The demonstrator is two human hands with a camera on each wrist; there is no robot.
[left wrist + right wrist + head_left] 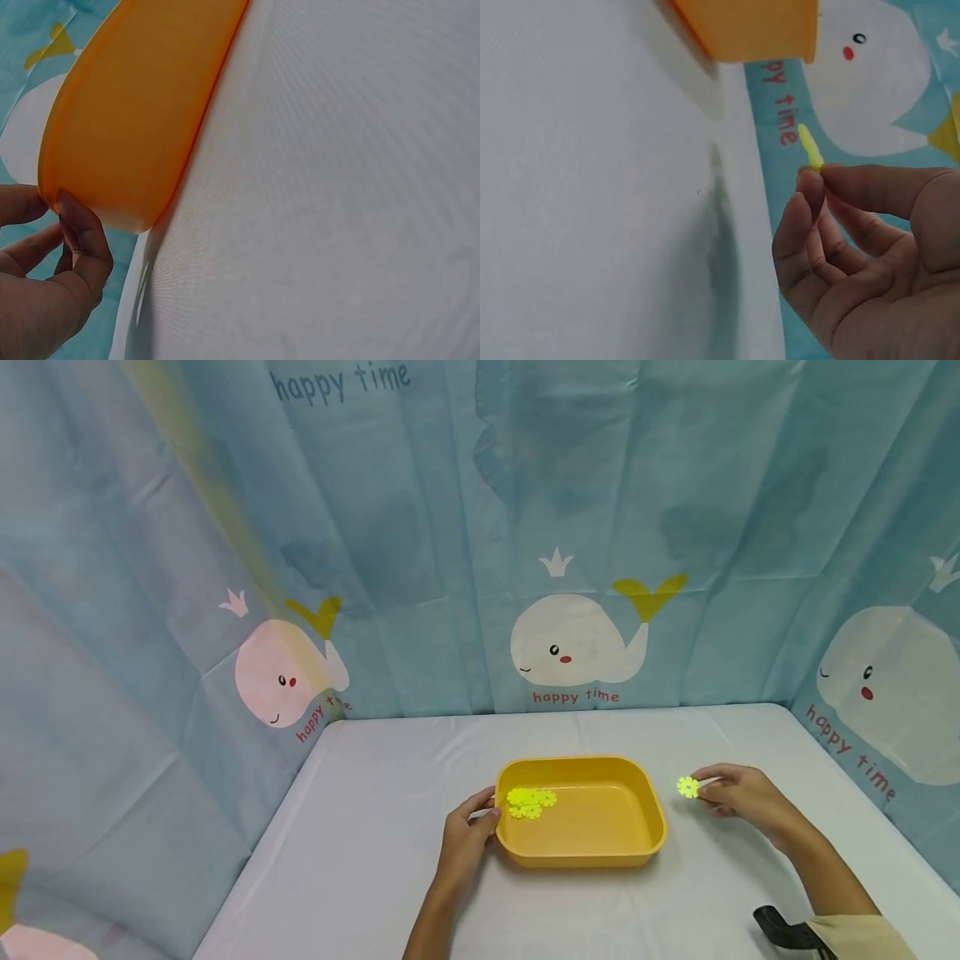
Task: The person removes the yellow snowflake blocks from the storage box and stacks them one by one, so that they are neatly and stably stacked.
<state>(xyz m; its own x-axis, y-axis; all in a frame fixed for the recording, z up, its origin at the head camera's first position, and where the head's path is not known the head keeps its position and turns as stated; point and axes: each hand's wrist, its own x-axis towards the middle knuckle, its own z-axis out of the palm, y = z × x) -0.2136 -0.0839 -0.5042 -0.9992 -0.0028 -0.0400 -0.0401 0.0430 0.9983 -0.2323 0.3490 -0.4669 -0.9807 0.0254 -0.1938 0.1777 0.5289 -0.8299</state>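
The right hand (746, 795) pinches a lime disc (687, 787) just right of the tray (592, 827), which the left hand (461, 839) grips. Other discs (528, 802) lie inside, leftward. Seemingly a one-disc transfer; moving it calls for a light pinch, steady tray.

Beige sleeve (861, 937), curved black attachment (786, 932)

Discs (528, 802) at left in tray (600, 827)

Evenly lit head view, dimmer wrist views, soft shadows on cloth (592, 225)
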